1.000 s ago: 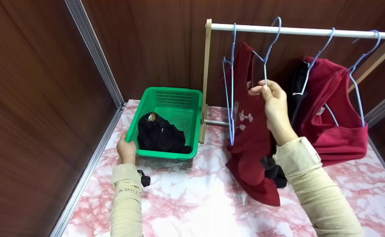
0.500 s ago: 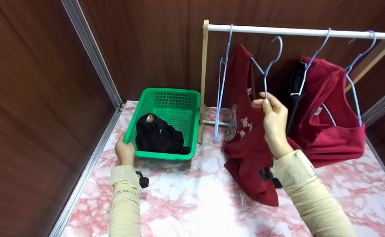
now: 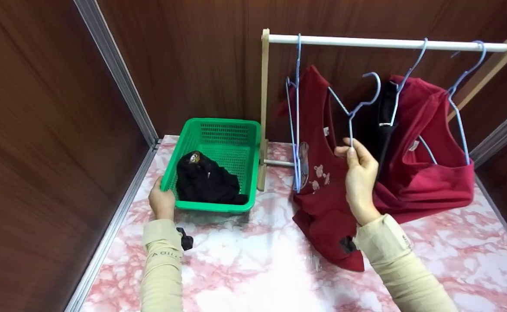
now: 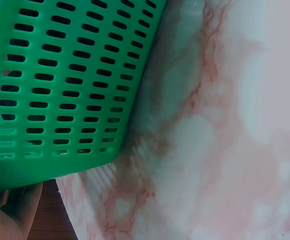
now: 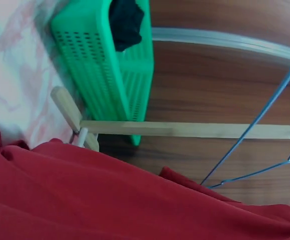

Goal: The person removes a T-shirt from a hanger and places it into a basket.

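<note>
In the head view my right hand [image 3: 359,177] pinches the wire of a blue hanger [image 3: 351,123] between thumb and fingers. A sleeveless red top [image 3: 322,190] with a pale print hangs from it, its hem low over the marbled surface. The hanger's hook stands below the white rail, free of it. My left hand [image 3: 162,198] grips the near left corner of a green basket [image 3: 218,207], thumb side at the rim. Inside the basket lies a bunched black garment [image 3: 205,180]. The left wrist view has the basket's slotted wall [image 4: 69,90] close up, with fingers at its rim.
A rack with a white rail [image 3: 361,42] and wooden legs stands behind. An unused blue hanger [image 3: 298,130] hangs at its left end. At the right hang a black garment [image 3: 385,130] and another red garment [image 3: 439,190]. Wooden panels [image 3: 192,65] close off the back and left.
My right hand has lowered the hanger with the red top, and its hook has come down off the rail. The left hand keeps its grip on the basket.
</note>
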`<state>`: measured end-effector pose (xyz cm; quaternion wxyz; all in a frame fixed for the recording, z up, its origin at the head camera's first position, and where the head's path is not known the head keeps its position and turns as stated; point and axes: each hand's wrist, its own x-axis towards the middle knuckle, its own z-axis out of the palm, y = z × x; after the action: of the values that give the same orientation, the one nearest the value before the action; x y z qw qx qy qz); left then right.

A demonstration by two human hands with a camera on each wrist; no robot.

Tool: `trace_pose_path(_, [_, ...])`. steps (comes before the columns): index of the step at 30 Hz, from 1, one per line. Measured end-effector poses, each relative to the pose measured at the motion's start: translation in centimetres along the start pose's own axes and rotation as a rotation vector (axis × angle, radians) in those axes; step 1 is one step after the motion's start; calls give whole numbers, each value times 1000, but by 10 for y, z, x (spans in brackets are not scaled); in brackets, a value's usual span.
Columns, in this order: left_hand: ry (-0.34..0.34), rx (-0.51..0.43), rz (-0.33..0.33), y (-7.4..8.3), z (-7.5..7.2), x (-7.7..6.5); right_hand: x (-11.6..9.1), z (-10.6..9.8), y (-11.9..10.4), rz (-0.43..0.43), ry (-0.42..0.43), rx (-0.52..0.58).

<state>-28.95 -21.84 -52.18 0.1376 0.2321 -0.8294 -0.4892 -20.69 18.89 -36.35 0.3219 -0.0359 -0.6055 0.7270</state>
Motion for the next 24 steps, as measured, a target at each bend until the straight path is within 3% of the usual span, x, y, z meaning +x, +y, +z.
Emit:
trace_pose_path(4, [-4, 33, -2, 2, -2, 0, -5, -5, 3, -24, 15, 62])
trace_pose_path(10, [-34, 106, -34, 7, -5, -1, -13, -16, 10, -28, 26, 66])
trace_pose_path(14, [-22, 175, 1, 9, -5, -2, -18, -23, 16, -25, 28, 40])
trace_pose_path(18, [113, 206, 153, 14, -1, -4, -23, -30, 23, -26, 21, -2])
trace_pose_path(21, [232, 177, 326, 25, 9, -8, -27, -34, 29, -20, 27, -22])
trace_pose_path(24, [290, 128, 502, 44, 24, -17, -33, -38, 36, 0, 35, -50])
